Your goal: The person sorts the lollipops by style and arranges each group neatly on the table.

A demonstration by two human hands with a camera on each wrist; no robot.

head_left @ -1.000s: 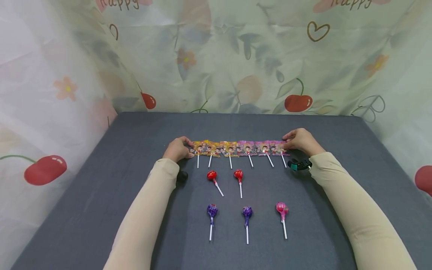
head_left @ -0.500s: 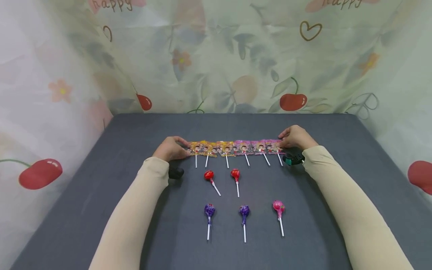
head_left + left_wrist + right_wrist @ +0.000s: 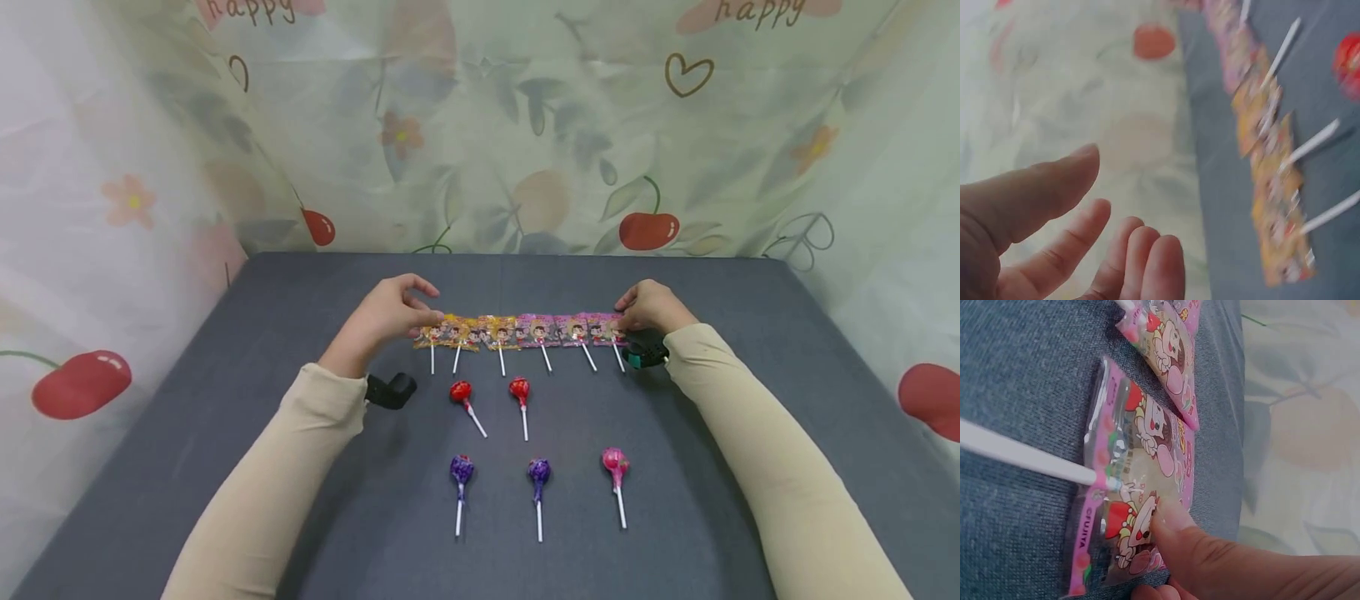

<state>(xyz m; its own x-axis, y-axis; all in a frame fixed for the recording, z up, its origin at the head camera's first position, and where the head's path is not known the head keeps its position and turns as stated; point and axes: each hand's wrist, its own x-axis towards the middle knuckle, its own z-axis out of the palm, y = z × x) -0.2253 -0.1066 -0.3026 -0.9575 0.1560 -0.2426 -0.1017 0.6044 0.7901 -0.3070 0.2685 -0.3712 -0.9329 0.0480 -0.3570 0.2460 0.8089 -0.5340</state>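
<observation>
Flat-wrapped lollipops lie side by side in a row across the table: orange-packeted ones (image 3: pixel 498 332) on the left, pink-packeted ones (image 3: pixel 538 332) on the right, white sticks toward me. My left hand (image 3: pixel 384 318) hovers above the row's left end, thumb and fingers apart with nothing between them, as the left wrist view also shows. At the other end, my right hand (image 3: pixel 654 307) pinches the rightmost pink-packeted lollipop (image 3: pixel 1138 462). Its thumb (image 3: pixel 1175 519) lies on the wrapper; the other fingers are mostly hidden.
Nearer me lie two red round lollipops (image 3: pixel 519 390), then two purple ones (image 3: pixel 538 471) and a pink one (image 3: pixel 616 461). The dark table (image 3: pixel 300 467) ends at a patterned curtain (image 3: pixel 480 150) behind and at the sides. Each wrist bears a small black camera (image 3: pixel 392 390).
My left hand has let go of the row's left end and risen above it. The right hand stays at the right end. The whole view has shifted slightly.
</observation>
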